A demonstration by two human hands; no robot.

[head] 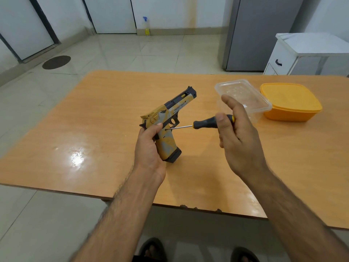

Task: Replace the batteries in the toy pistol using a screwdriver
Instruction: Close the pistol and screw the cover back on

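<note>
Screwdriver tip set against pistol grip, frame centre.
Your left hand (149, 146) grips the toy pistol (168, 123); your right hand (236, 133) pinches the screwdriver (205, 124) handle, index finger extended.

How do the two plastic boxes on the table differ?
The clear container is see-through and open, with no lid on it; the orange container is opaque and closed with a matching lid. The clear container sits nearer the right hand, which partly hides it, while the orange container lies farther right, fully in view. Both are rounded rectangular boxes resting side by side on the table.
</note>
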